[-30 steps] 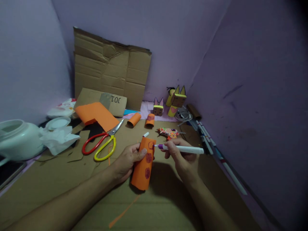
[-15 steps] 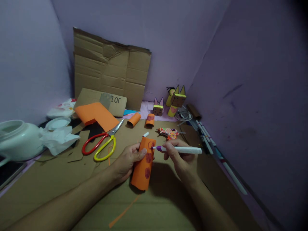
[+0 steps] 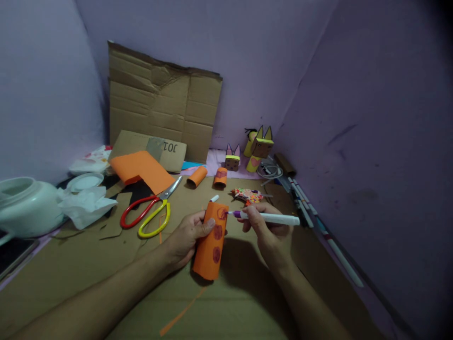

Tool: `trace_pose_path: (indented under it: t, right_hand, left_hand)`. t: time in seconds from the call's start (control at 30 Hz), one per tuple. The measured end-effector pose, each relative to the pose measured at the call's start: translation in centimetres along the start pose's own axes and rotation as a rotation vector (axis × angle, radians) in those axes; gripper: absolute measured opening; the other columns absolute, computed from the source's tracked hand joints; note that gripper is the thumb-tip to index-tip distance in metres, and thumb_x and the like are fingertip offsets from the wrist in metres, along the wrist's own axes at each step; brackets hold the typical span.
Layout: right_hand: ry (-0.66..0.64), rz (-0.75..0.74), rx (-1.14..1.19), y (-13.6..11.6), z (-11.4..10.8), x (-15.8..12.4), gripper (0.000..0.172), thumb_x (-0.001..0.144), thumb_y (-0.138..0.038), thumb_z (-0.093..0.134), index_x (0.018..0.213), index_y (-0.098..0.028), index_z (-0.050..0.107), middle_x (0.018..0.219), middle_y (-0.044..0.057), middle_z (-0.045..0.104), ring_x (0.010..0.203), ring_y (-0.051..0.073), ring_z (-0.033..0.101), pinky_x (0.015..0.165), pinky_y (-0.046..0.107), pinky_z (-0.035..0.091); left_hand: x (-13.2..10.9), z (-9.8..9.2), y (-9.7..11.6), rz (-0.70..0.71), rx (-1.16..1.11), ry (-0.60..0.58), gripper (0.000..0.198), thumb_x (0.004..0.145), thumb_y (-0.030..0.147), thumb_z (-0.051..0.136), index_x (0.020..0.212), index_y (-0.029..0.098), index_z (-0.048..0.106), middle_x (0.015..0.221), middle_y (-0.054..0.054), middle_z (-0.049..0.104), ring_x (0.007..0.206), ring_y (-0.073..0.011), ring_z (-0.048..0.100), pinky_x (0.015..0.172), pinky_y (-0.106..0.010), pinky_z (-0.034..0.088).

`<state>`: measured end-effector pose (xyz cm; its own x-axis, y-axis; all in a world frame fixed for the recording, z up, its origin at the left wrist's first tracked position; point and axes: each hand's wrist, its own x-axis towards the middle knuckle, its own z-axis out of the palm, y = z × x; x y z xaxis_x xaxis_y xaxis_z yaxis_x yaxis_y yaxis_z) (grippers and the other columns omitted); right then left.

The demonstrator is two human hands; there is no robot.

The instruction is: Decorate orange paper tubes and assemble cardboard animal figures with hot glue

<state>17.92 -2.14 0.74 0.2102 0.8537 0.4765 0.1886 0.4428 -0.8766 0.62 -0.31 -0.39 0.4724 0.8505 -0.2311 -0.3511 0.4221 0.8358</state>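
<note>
My left hand [image 3: 193, 236] is wrapped round an orange paper tube [image 3: 207, 257], its thumb lying across the front. Down the tube's right side run two filled purple-red spots and, above them, a third one partly coloured. My right hand [image 3: 267, 231] grips a white marker pen [image 3: 279, 218] with a purple collar, its tip at the upper spot's right edge; whether it touches the paper I cannot tell. Just beyond the tube's top lies a white pen cap [image 3: 214, 199]. Scissors [image 3: 165, 194] with one red and one yellow handle rest left of the tube.
Behind are two short orange tubes [image 3: 197, 176], an orange sheet [image 3: 141, 169], and paper animal figures [image 3: 262, 147]. A floral-patterned glue gun-like object [image 3: 247, 195] lies beyond my right hand. Several markers [image 3: 343, 262] line the right wall. A white teapot [image 3: 31, 208] and crumpled tissue [image 3: 87, 208] stand left.
The marker has shifted slightly right with my right hand, its tip moving to the upper spot's edge. That spot shows a little more colour. My left hand holds the tube almost unmoved.
</note>
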Motion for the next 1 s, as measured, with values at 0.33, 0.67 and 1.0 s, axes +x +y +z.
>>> trace_pose_path:
  t: [0.33, 0.67, 1.0]
  right_hand:
    - [-0.002, -0.012, 0.031, 0.01, 0.15, 0.0, 0.022, 0.086, -0.035, 0.06, 0.072, -0.019, 0.065, 0.052, -0.002, 0.06, 0.048, 0.013, 0.058, 0.048, 0.024, 0.048]
    - [-0.008, -0.012, 0.012, -0.09, 0.08, 0.01, 0.023, 0.086, -0.036, 0.06, 0.072, -0.019, 0.066, 0.052, -0.002, 0.061, 0.048, 0.013, 0.059, 0.046, 0.023, 0.046]
    - [-0.018, 0.005, 0.024, -0.15, 0.06, -0.11, 0.019, 0.085, -0.034, 0.061, 0.074, -0.019, 0.065, 0.054, -0.002, 0.062, 0.049, 0.013, 0.059, 0.048, 0.024, 0.047]
  left_hand:
    - [0.01, 0.04, 0.01, 0.002, 0.023, -0.003, 0.044, 0.06, 0.04, 0.083, 0.088, 0.012, 0.063, 0.073, -0.006, 0.068, 0.064, -0.0166, 0.062, 0.064, -0.028, 0.046]
    - [0.02, 0.13, -0.1, 0.013, 0.045, -0.01, 0.044, 0.061, 0.04, 0.082, 0.09, 0.013, 0.063, 0.074, -0.005, 0.067, 0.064, -0.0153, 0.06, 0.064, -0.028, 0.044]
    - [0.04, 0.07, -0.18, 0.028, 0.069, -0.016, 0.045, 0.062, 0.041, 0.081, 0.091, 0.013, 0.063, 0.074, -0.004, 0.067, 0.064, -0.0147, 0.06, 0.064, -0.027, 0.044]
